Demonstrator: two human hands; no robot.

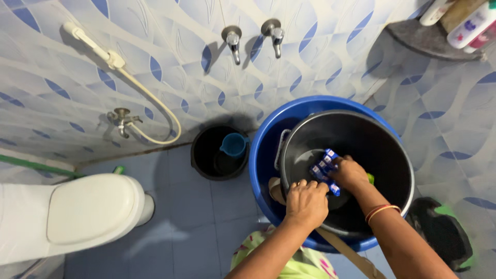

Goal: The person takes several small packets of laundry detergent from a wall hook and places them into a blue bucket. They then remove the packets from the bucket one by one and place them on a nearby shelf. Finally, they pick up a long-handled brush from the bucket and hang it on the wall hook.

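In a tiled bathroom corner, seen from above:

- Tiled wall (155, 62): white with blue leaf pattern, two taps (253, 39) up top, a hand-spray hose (150, 103) at left.
- Toilet (77, 212): white, lid down, lower left, well apart from the hands.
- Blue tub (268, 155): big, round, on the floor at right of centre.
- Black bucket (377, 150): sits inside the blue tub and fills most of it; metal handle at its left rim.
- Small black bucket (206, 155): just left of the tub, with a blue mug (233, 144) in it.
- Corner shelf (429, 39): top right, bottles on it.
- Left hand (306, 202): at the near rim of the black bucket, fingers curled shut on the lower end of the sachet strip.
- Right hand (351, 173): just inside the bucket, fingers closed on the strip from the right; bangles at the wrist.
- Sachet strip (324, 169): blue and white, small packets joined in a row, held over the bucket's mouth between both hands. Long axis runs diagonal, upper end free toward the far side, lower end by the left fingertips.
- Both hands touch it; right hand covers its middle, left pinches the near end.
- Something green shows just behind the right hand; cannot tell what.
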